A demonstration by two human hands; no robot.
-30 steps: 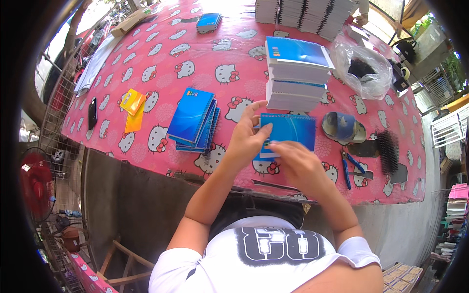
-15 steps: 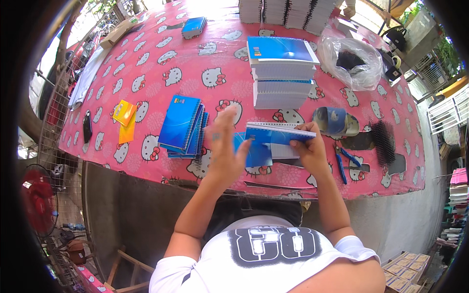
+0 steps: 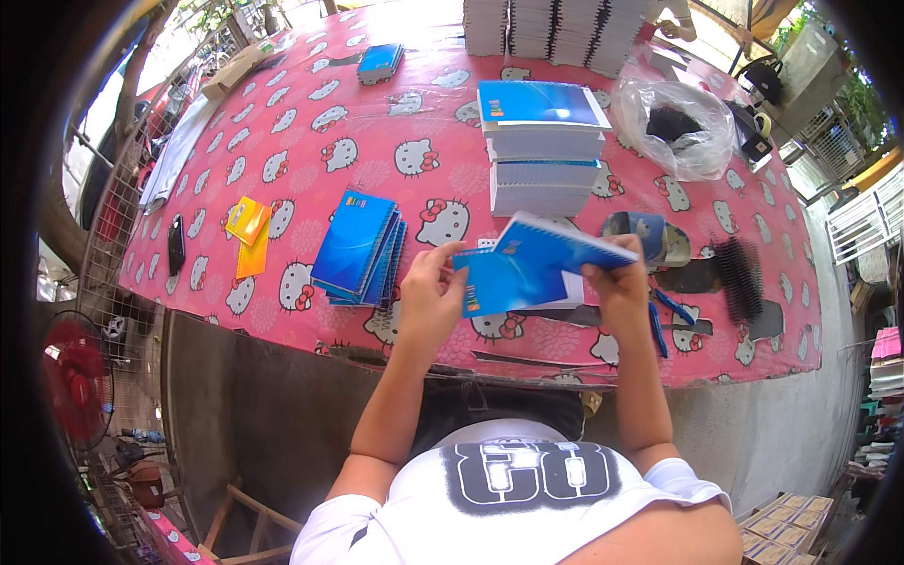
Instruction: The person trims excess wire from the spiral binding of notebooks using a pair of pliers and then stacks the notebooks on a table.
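Both hands hold a blue spiral-bound notebook with a glossy cover tilted above the near edge of the pink cartoon-cat-print tablecloth. The left hand pinches its left edge, the right hand grips its right end, and the notebook's underside is hidden. Left of the notebook lies a small fanned pile of matching blue notebooks, and farther left a yellow packet. Beyond the notebook stands a tall stack of white-edged notebooks with a blue top cover. Right of that stack sits a clear plastic bag; its dark contents cannot be made out.
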